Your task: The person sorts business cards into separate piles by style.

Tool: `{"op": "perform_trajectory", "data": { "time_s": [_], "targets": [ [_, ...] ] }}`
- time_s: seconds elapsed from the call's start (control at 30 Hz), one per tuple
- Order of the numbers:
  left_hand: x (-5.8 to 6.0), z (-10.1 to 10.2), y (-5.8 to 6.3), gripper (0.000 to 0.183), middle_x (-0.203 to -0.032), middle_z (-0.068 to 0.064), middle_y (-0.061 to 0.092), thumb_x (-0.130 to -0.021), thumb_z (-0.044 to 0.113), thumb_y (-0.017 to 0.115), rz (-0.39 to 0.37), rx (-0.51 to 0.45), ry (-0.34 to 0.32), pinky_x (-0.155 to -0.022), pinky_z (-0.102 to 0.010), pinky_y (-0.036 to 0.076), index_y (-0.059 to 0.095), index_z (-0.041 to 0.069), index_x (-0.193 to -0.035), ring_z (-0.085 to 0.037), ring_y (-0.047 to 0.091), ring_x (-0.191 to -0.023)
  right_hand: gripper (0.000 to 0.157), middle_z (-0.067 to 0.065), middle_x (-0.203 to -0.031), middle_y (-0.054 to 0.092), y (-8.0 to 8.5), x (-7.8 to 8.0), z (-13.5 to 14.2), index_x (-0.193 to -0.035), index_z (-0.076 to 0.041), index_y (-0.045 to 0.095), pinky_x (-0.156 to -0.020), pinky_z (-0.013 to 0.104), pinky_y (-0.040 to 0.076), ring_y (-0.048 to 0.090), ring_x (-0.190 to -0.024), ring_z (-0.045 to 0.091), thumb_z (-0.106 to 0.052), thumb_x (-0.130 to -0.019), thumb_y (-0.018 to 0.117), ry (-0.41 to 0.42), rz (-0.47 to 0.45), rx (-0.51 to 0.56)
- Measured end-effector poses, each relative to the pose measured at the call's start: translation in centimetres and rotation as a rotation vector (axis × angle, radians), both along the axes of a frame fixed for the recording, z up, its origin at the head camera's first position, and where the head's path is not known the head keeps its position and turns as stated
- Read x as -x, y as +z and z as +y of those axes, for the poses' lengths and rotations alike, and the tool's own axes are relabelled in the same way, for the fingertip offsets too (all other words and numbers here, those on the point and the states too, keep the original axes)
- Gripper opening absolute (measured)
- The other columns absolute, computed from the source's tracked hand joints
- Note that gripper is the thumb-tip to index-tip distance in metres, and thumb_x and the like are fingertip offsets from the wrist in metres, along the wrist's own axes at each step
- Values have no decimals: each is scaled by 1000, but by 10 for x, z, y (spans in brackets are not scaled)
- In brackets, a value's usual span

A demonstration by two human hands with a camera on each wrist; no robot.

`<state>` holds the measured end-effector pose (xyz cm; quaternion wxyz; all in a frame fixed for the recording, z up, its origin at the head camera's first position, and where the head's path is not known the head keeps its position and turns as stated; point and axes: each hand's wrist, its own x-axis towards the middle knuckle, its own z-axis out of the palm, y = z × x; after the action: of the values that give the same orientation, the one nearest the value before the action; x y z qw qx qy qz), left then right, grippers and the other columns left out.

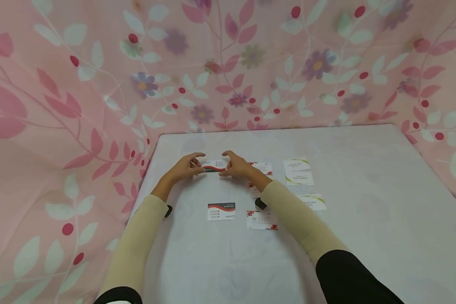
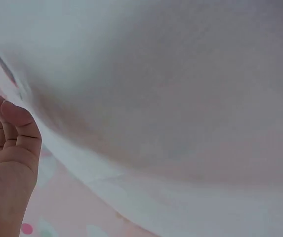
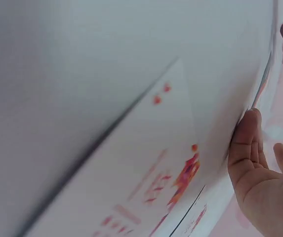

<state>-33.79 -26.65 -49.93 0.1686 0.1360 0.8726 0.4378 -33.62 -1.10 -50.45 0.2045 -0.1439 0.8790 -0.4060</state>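
Note:
In the head view, a white business card [image 1: 214, 165] with a red and dark wave lies between both hands at the far left of the table. My left hand [image 1: 187, 167] pinches its left end, with thumb and curled fingers at the edge. From the other side, my right hand [image 1: 238, 166] holds the right end between thumb and index finger. The left wrist view has the left hand [image 2: 15, 158] at its left edge, with the card out of sight. Curled fingers of the right hand [image 3: 260, 177] appear in the right wrist view.
A matching wave card [image 1: 222, 211] lies nearer me. Red-flower cards [image 1: 261, 220] form a column beside it, partly behind the right forearm. Farther right are green-trimmed cards [image 1: 299, 178], some overlapping. A floral curtain [image 1: 228, 63] hangs behind the white-covered table [image 1: 383, 202].

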Motion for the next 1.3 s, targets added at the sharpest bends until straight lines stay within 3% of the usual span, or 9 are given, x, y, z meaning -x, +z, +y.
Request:
{"op": "perform_trajectory", "data": {
  "time_s": [0.13, 0.27, 0.47, 0.67, 0.77, 0.97, 1.13, 1.3],
  "targets": [
    [-8, 0, 7, 74, -113, -18, 55, -88, 24, 76, -10, -8, -18, -64, -36, 54, 39, 12, -150, -27, 62, -83, 87, 14, -128, 53, -1, -4, 6, -151, -24, 33, -89, 39, 49, 58, -100, 25, -36, -80, 82, -9, -1, 51],
    [-18, 3, 12, 80, -118, -23, 55, -87, 23, 77, -36, -14, -45, -67, -41, 57, 33, 13, -153, -26, 64, -84, 86, 16, -137, 49, 7, -13, 14, -151, -25, 34, -84, 38, 54, 60, -104, 27, -33, -80, 83, -8, -39, 139],
    [-31, 12, 16, 80, -120, -28, 52, -85, 21, 78, -32, -50, -56, -71, -47, 58, 35, 11, -152, -25, 63, -83, 81, 16, -136, 49, 20, -27, 29, -148, -29, 36, -81, 34, 55, 63, -99, 27, -31, -81, 83, 5, -66, 196],
    [-44, 16, 24, 86, -123, -26, 51, -82, 28, 81, -42, -41, -52, -72, -49, 57, 32, 21, -153, -25, 65, -87, 79, 13, -133, 51, 21, -40, 37, -146, -31, 39, -77, 33, 53, 62, -95, 25, -33, -80, 83, -9, -61, 191],
    [-51, 18, 26, 88, -124, -24, 51, -81, 29, 83, -49, -20, -56, -72, -47, 58, 31, 23, -152, -26, 65, -89, 80, 14, -135, 51, 20, -47, 40, -147, -29, 39, -77, 32, 52, 61, -95, 24, -34, -81, 82, 5, -50, 172],
    [-66, 28, 27, 94, -123, -20, 51, -79, 34, 83, -75, 39, -143, -71, -42, 58, 28, 19, -154, -25, 63, -90, 82, 16, -134, 52, 24, -60, 44, -148, -24, 39, -80, 33, 52, 60, -100, 25, -33, -80, 83, 23, -33, 159],
    [-76, 33, 26, 88, -115, -21, 54, -80, 27, 84, -42, 46, -158, -66, -38, 56, 34, 19, -151, -24, 61, -84, 81, 16, -132, 53, 25, -70, 45, -147, -22, 39, -78, 31, 52, 63, -98, 22, -32, -80, 83, 66, -48, 166],
    [-87, 35, 21, 92, -110, -17, 56, -76, 26, 87, -68, 90, -180, -65, -31, 53, 34, 18, -151, -20, 60, -79, 80, 17, -129, 55, 24, -80, 45, -147, -20, 40, -78, 30, 52, 64, -96, 20, -32, -80, 83, 123, -40, 142]
  ]
}}
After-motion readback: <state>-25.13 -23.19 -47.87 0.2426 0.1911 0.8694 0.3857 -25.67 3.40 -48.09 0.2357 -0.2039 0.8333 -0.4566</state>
